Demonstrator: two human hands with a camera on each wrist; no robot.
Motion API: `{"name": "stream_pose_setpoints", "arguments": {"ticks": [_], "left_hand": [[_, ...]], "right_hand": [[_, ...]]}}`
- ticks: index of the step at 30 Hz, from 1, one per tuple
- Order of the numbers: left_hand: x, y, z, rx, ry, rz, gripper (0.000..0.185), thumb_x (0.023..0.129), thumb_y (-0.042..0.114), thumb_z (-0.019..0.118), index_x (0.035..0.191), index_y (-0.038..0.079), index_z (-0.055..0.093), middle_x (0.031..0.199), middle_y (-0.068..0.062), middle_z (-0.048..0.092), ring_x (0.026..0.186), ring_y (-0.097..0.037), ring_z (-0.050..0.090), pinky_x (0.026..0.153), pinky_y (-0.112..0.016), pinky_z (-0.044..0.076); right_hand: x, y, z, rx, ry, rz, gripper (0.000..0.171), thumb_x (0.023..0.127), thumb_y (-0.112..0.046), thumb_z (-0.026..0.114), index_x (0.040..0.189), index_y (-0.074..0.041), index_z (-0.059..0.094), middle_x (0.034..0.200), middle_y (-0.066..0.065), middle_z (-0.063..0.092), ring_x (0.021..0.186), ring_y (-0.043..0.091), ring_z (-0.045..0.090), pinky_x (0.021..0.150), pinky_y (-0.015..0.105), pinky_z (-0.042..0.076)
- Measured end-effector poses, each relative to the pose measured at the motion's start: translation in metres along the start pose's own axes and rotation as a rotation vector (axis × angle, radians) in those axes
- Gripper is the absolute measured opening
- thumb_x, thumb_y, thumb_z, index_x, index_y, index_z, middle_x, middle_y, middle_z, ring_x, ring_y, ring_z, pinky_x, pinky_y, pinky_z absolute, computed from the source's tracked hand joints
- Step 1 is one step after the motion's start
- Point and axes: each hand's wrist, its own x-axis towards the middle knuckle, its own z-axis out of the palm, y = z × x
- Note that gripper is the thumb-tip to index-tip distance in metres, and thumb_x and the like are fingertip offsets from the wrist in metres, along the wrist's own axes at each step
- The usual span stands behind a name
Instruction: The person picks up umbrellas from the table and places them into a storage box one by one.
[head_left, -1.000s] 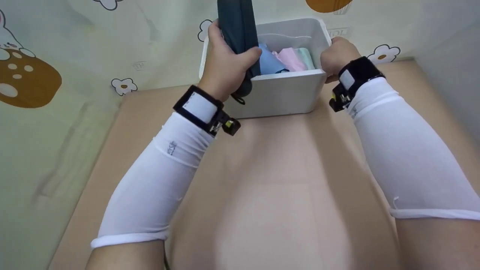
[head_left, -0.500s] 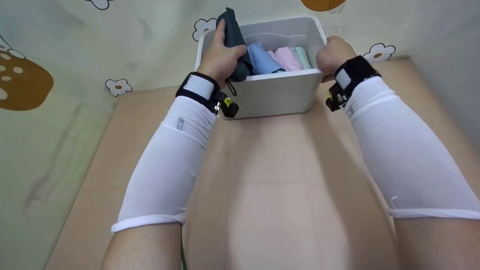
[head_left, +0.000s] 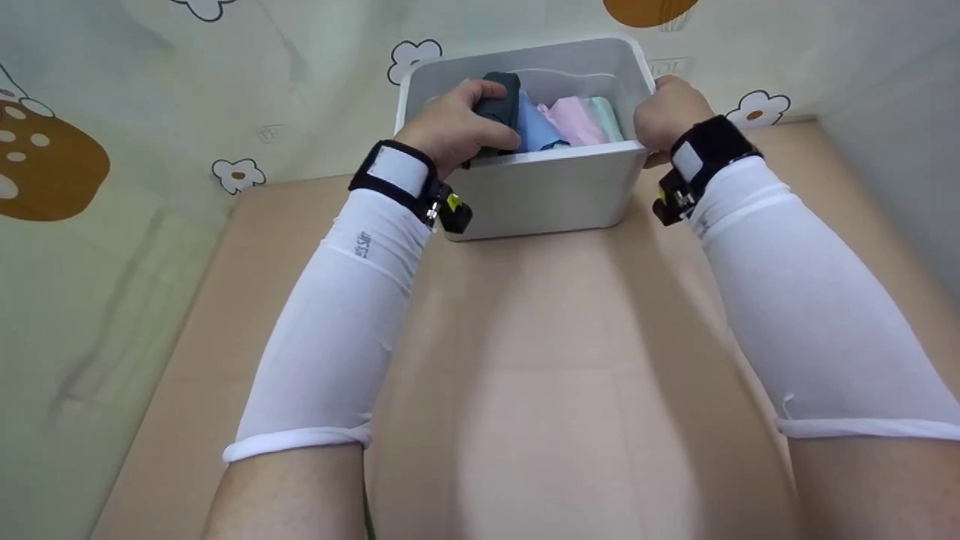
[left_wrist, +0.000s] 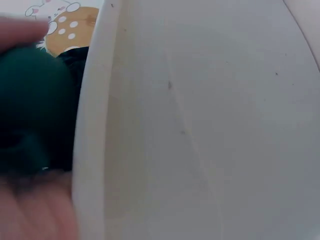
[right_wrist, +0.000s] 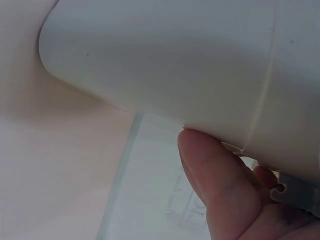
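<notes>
Lowered from upright, dark umbrella (head_left: 499, 112) lies inside bin (head_left: 555, 187), left hand (head_left: 450, 135) gripping.

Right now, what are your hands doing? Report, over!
Left hand grips the dark green roll, inside the white bin. Right hand holds the bin's right rim. Blue roll and pink roll packed alongside; nothing blocking.

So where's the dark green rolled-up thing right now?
In the head view, the dark green rolled cloth sits inside the white plastic bin, at its left end beside the light blue cloth, gripped by the left hand.
</notes>
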Motion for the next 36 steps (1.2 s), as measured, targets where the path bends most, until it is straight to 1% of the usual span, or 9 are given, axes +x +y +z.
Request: {"name": "stream_pose_setpoints", "arguments": {"ticks": [2, 4, 9, 13, 19, 24, 27, 32, 36], "left_hand": [[0.000, 0.003, 0.002, 0.072, 0.009, -0.016, 0.076, 0.090, 0.022, 0.077, 0.157, 0.032, 0.044, 0.161, -0.010, 0.037, 0.135, -0.024, 0.045, 0.105, -0.034, 0.048], [0.001, 0.005, 0.004, 0.145, 0.036, -0.027, 0.074, 0.092, 0.023, 0.075, 0.158, 0.033, 0.043, 0.162, -0.010, 0.038, 0.135, -0.023, 0.045, 0.105, -0.033, 0.048], [0.004, 0.008, 0.009, 0.255, 0.114, -0.055, 0.069, 0.095, 0.026, 0.071, 0.159, 0.031, 0.044, 0.163, -0.007, 0.042, 0.135, -0.023, 0.049, 0.109, -0.032, 0.048], [0.006, 0.008, 0.014, 0.281, 0.163, -0.067, 0.064, 0.098, 0.028, 0.070, 0.157, 0.032, 0.048, 0.167, -0.004, 0.040, 0.139, -0.024, 0.048, 0.110, -0.033, 0.049], [0.007, 0.008, 0.021, 0.338, 0.226, -0.071, 0.056, 0.101, 0.032, 0.068, 0.155, 0.030, 0.052, 0.169, -0.002, 0.039, 0.146, -0.023, 0.047, 0.117, -0.034, 0.046], [0.007, 0.006, 0.024, 0.384, 0.254, -0.065, 0.053, 0.101, 0.040, 0.069, 0.151, 0.029, 0.057, 0.165, -0.001, 0.047, 0.144, -0.021, 0.051, 0.119, -0.036, 0.044], [0.007, 0.005, 0.025, 0.410, 0.274, -0.048, 0.053, 0.099, 0.043, 0.069, 0.149, 0.027, 0.059, 0.160, 0.000, 0.053, 0.140, -0.020, 0.055, 0.119, -0.035, 0.045], [0.008, 0.003, 0.028, 0.449, 0.319, -0.017, 0.054, 0.098, 0.048, 0.069, 0.145, 0.022, 0.062, 0.152, -0.001, 0.061, 0.132, -0.019, 0.062, 0.114, -0.035, 0.049], [0.007, 0.001, 0.030, 0.460, 0.354, -0.006, 0.054, 0.097, 0.052, 0.069, 0.138, 0.017, 0.065, 0.137, -0.002, 0.069, 0.117, -0.018, 0.065, 0.100, -0.032, 0.054]], "right_hand": [[0.001, 0.001, 0.000, -0.001, 0.001, -0.005, 0.062, 0.105, -0.014, 0.038, 0.165, -0.009, 0.024, 0.164, 0.016, 0.041, 0.140, 0.037, 0.053, 0.088, 0.045, 0.064], [0.003, 0.002, -0.001, -0.006, 0.015, -0.021, 0.062, 0.103, -0.012, 0.040, 0.164, -0.008, 0.027, 0.160, 0.019, 0.044, 0.136, 0.037, 0.056, 0.084, 0.044, 0.065], [0.007, 0.005, -0.001, -0.018, 0.029, -0.044, 0.063, 0.100, -0.010, 0.041, 0.163, -0.005, 0.029, 0.155, 0.020, 0.047, 0.130, 0.037, 0.058, 0.076, 0.041, 0.066], [0.007, 0.004, -0.001, -0.021, 0.024, -0.039, 0.063, 0.102, -0.010, 0.040, 0.163, -0.006, 0.027, 0.156, 0.020, 0.046, 0.132, 0.038, 0.058, 0.079, 0.041, 0.066], [0.003, 0.003, -0.001, -0.021, 0.033, -0.045, 0.062, 0.102, -0.010, 0.041, 0.163, -0.006, 0.028, 0.157, 0.020, 0.047, 0.134, 0.038, 0.058, 0.081, 0.041, 0.065], [0.000, 0.005, -0.001, -0.014, 0.037, -0.047, 0.062, 0.103, -0.011, 0.040, 0.163, -0.006, 0.027, 0.156, 0.021, 0.046, 0.134, 0.040, 0.058, 0.085, 0.043, 0.065], [-0.001, 0.006, -0.002, -0.010, 0.040, -0.046, 0.062, 0.104, -0.011, 0.040, 0.164, -0.006, 0.026, 0.156, 0.021, 0.046, 0.134, 0.040, 0.058, 0.085, 0.043, 0.065], [-0.001, 0.006, -0.003, -0.016, 0.047, -0.044, 0.061, 0.105, -0.013, 0.041, 0.164, -0.007, 0.026, 0.157, 0.021, 0.047, 0.134, 0.040, 0.059, 0.083, 0.041, 0.065], [0.002, 0.007, -0.002, -0.029, 0.053, -0.058, 0.061, 0.103, -0.012, 0.041, 0.162, -0.005, 0.029, 0.153, 0.021, 0.048, 0.127, 0.038, 0.062, 0.076, 0.038, 0.066]]}}
